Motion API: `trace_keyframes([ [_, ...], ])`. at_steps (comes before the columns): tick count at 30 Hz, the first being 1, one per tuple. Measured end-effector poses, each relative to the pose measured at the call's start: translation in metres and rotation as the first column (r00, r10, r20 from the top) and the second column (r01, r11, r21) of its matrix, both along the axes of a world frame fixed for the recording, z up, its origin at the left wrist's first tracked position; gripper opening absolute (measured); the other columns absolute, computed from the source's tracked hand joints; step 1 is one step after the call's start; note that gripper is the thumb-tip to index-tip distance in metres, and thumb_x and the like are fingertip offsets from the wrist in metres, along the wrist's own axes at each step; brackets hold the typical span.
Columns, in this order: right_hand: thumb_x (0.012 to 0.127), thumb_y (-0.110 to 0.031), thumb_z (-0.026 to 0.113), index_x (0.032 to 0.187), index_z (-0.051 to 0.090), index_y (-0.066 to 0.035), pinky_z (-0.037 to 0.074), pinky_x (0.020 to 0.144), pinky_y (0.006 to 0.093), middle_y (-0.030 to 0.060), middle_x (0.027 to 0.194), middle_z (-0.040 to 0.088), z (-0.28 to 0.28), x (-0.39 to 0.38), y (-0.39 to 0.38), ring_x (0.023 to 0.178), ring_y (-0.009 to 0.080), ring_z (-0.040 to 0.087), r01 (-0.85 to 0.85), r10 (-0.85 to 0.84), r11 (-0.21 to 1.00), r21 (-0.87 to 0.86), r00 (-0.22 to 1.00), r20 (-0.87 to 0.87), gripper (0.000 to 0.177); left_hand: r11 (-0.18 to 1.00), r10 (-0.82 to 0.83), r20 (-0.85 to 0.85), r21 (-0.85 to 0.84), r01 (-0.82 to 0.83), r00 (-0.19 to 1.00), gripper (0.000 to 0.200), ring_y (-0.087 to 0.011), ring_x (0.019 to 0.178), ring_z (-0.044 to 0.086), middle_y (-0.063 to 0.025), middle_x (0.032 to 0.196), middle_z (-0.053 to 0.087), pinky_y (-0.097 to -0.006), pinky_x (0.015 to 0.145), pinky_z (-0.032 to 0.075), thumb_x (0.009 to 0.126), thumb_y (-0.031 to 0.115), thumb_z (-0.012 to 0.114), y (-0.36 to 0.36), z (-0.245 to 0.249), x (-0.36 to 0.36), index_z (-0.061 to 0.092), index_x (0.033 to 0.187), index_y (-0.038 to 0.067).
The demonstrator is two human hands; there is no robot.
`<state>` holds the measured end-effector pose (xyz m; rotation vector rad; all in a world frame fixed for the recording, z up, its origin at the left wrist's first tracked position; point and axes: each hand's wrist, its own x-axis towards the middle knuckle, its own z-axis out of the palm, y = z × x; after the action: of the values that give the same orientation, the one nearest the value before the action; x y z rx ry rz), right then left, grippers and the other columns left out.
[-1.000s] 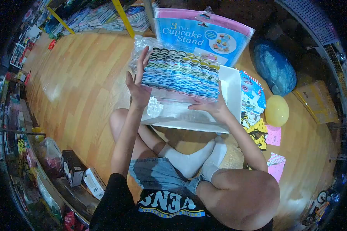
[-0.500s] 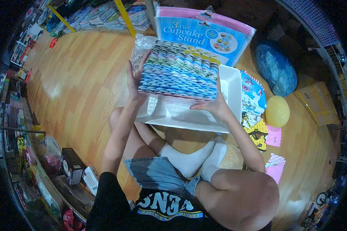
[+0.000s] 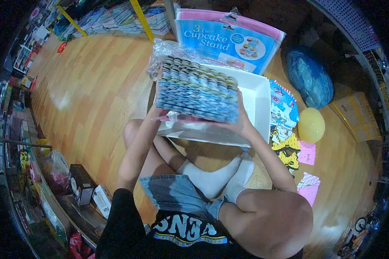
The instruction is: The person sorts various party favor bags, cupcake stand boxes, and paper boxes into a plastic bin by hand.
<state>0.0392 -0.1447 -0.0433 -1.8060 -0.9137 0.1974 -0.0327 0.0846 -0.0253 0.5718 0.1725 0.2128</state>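
Observation:
Between my two hands is a thick stack of scalloped-edge paper pieces [image 3: 199, 90], banded in green, yellow and blue and blurred by motion. My left hand [image 3: 157, 105] grips its left side, with the fingers mostly hidden. At the lower right corner, my right hand [image 3: 240, 123] is closed round the stack. Something pink shows along the stack's bottom edge. Beneath it lies a white rectangular tray [image 3: 258, 93], and crumpled clear plastic [image 3: 164, 51] is bunched behind the stack's upper left.
A blue and pink cupcake stand package [image 3: 229, 39] leans behind the tray. To the right are patterned paper pieces [image 3: 285, 151], a yellow balloon [image 3: 311, 125], a blue plastic-wrapped bundle [image 3: 309, 75] and a cardboard box [image 3: 356, 116]. Crowded shelves [image 3: 39, 194] line the left.
Both hands have shifted the stack slightly left and down, tipping its top face. More of the tray's right interior and the lower part of the cupcake stand package now show.

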Motion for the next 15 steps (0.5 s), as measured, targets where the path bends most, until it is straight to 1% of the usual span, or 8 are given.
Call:
trace_keyframes([
  [2, 0.049, -0.027, 0.084, 0.129, 0.022, 0.001, 0.032, 0.094, 0.0398, 0.0192, 0.119, 0.036, -0.016, 0.007, 0.007, 0.11, 0.0311, 0.036, 0.062, -0.01, 0.985, 0.158, 0.949, -0.314, 0.105, 1.0, -0.007, -0.003, 0.019, 0.007, 1.0, 0.075, -0.03, 0.11, 0.045, -0.0152, 0.124, 0.042, -0.0417, 0.093, 0.036, 0.082, 0.062, 0.035, 0.003, -0.004, -0.003, 0.035, 0.128, 0.003],
  [3, 0.049, -0.027, 0.084, 0.129, 0.022, 0.001, 0.032, 0.094, 0.0398, 0.0192, 0.119, 0.036, -0.013, 0.013, 0.009, 0.11, 0.0311, 0.036, 0.066, -0.012, 0.985, 0.161, 0.949, -0.316, 0.105, 1.0, -0.013, -0.007, 0.028, 0.013, 1.0, 0.075, -0.0301, 0.11, 0.045, -0.0151, 0.124, 0.042, -0.0417, 0.093, 0.036, 0.082, 0.062, 0.035, 0.004, -0.007, -0.005, 0.034, 0.128, 0.003],
  [5, 0.049, -0.025, 0.084, 0.128, 0.023, 0.001, 0.032, 0.096, 0.0382, 0.018, 0.12, 0.037, -0.007, 0.022, 0.01, 0.113, 0.0291, 0.036, 0.036, -0.03, 0.999, 0.025, 0.977, -0.213, 0.103, 0.999, -0.022, -0.015, 0.044, 0.023, 1.0, 0.074, -0.0302, 0.11, 0.045, -0.0149, 0.125, 0.042, -0.0416, 0.094, 0.036, 0.082, 0.062, 0.035, 0.006, -0.013, -0.008, 0.034, 0.128, 0.003],
  [11, 0.051, -0.025, 0.084, 0.129, 0.023, 0.0, 0.031, 0.097, 0.0368, 0.0163, 0.123, 0.036, -0.001, 0.022, 0.006, 0.114, 0.0264, 0.037, 0.035, -0.026, 0.999, 0.02, 0.949, -0.314, 0.102, 0.996, -0.039, -0.022, 0.076, 0.041, 0.999, 0.074, -0.0305, 0.111, 0.044, -0.0145, 0.125, 0.042, -0.0415, 0.094, 0.035, 0.082, 0.061, 0.036, 0.019, -0.035, -0.024, 0.034, 0.128, 0.003],
  [12, 0.051, -0.026, 0.084, 0.128, 0.024, 0.0, 0.032, 0.097, 0.0366, 0.0162, 0.124, 0.036, -0.004, 0.021, 0.004, 0.114, 0.026, 0.038, 0.037, -0.039, 0.999, -0.011, 0.949, -0.312, 0.101, 0.909, -0.138, 0.071, 0.406, 0.098, 0.988, 0.07, -0.0282, 0.111, 0.044, -0.0138, 0.125, 0.042, -0.039, 0.095, 0.035, 0.083, 0.054, 0.043, 0.02, -0.034, -0.036, 0.032, 0.129, 0.003],
  [13, 0.051, -0.026, 0.084, 0.128, 0.024, 0.0, 0.032, 0.097, 0.0366, 0.0162, 0.124, 0.036, -0.006, 0.02, 0.003, 0.114, 0.026, 0.038, 0.034, -0.037, 0.999, -0.017, 0.947, -0.319, 0.101, 0.717, -0.258, 0.123, 0.689, 0.105, 0.958, 0.067, -0.026, 0.112, 0.043, -0.0132, 0.126, 0.041, -0.0365, 0.095, 0.034, 0.083, 0.046, 0.05, 0.019, -0.034, -0.044, 0.031, 0.13, 0.003],
  [14, 0.052, -0.028, 0.084, 0.129, 0.022, 0.0, 0.033, 0.096, 0.0361, 0.0163, 0.124, 0.037, -0.006, 0.021, 0.003, 0.114, 0.0257, 0.039, -0.019, 0.021, 1.0, 0.01, 0.927, -0.376, 0.102, 0.721, -0.252, 0.12, 0.685, 0.104, 0.96, 0.067, -0.026, 0.112, 0.043, -0.0132, 0.126, 0.041, -0.0365, 0.095, 0.034, 0.083, 0.046, 0.05, 0.018, -0.033, -0.046, 0.031, 0.13, 0.003],
  [15, 0.052, -0.03, 0.083, 0.129, 0.021, 0.0, 0.033, 0.096, 0.0356, 0.0165, 0.123, 0.038, -0.005, 0.022, 0.004, 0.114, 0.0254, 0.04, -0.069, 0.08, 0.997, 0.042, 0.903, -0.423, 0.103, 0.508, -0.226, -0.108, 0.835, 0.212, 0.968, 0.059, -0.023, 0.109, 0.045, -0.0126, 0.121, 0.045, -0.0341, 0.092, 0.036, 0.077, 0.037, 0.058, 0.005, -0.002, -0.043, 0.04, 0.121, 0.002],
])
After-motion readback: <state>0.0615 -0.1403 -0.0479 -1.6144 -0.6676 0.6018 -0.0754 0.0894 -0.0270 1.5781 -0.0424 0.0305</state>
